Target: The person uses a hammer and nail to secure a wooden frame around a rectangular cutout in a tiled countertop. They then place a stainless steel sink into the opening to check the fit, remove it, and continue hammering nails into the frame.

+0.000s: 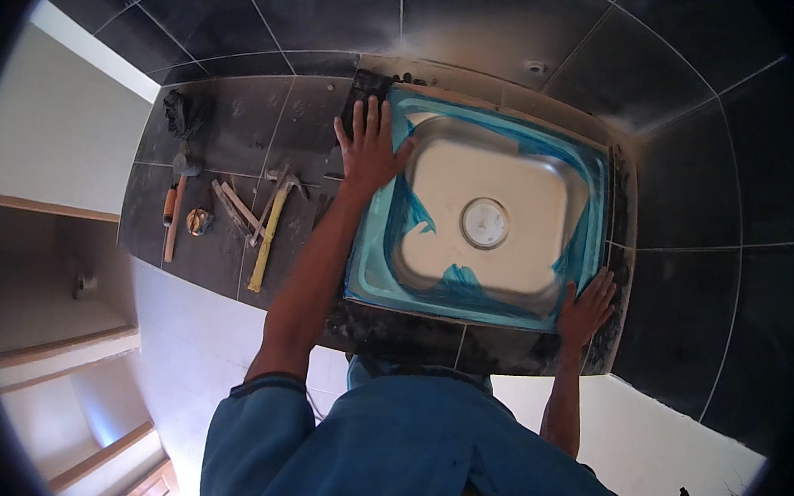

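A metal sink [430,191] with one square basin sits in the dark tiled counter, its rim covered with blue film that is torn and curled inside the basin. A round drain with a pale disc [485,223] is in the basin floor. My left hand [370,150] lies with fingers spread on the sink's far left corner, fingertips reaching over the dark tile beside it. At the near right corner my right hand [587,307] rests on the rim and counter edge, fingers stretched out. Neither hand holds anything.
On the counter [217,282] to the left lie a yellow-handled claw hammer [268,242], a mallet [188,163], an orange-handled tool [170,205], a small round roll [199,222], a worn hinged tool [242,207] and black plastic [176,113]. Dark tiled walls [674,167] stand behind and right.
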{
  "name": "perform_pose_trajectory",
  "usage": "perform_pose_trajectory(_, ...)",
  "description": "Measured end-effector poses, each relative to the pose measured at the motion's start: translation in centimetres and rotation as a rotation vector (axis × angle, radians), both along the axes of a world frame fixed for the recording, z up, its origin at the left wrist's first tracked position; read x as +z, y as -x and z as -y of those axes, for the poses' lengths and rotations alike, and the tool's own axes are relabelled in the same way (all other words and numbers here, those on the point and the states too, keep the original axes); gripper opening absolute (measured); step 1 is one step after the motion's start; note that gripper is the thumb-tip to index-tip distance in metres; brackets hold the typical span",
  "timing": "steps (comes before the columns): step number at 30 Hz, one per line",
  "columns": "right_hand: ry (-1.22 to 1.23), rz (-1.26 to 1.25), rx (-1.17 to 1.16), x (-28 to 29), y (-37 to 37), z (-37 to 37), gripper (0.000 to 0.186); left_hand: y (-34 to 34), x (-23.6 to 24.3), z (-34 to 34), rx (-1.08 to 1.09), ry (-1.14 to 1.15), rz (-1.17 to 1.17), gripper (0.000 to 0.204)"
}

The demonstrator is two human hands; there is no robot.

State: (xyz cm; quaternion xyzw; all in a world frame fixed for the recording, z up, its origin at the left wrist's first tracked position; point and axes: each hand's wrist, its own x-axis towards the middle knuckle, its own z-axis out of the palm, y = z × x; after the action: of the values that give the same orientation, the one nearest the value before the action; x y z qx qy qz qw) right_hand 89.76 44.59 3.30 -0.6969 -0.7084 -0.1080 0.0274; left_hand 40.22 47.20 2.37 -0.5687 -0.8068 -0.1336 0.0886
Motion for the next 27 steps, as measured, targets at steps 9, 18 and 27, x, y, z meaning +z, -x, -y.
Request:
perform_pose_trajectory(9,-0.112,0.044,0.034,-0.1,-0.8,0.0,0.074,-0.3,2.5,-5.8,0.102,0.250,0.123,0.105)
perform_pose_trajectory(18,-0.013,-0.204,0.111,-0.6,1.0,-13.8,0.083,-0.3,1.8,-5.3,0.028,0.094,0.113,0.097)
perform_pose_trajectory(27,0.030,-0.164,0.148,-0.2,4.6,-21.7,0.091,0.6,1.7,-4.6,-0.024,0.082,0.011,0.099)
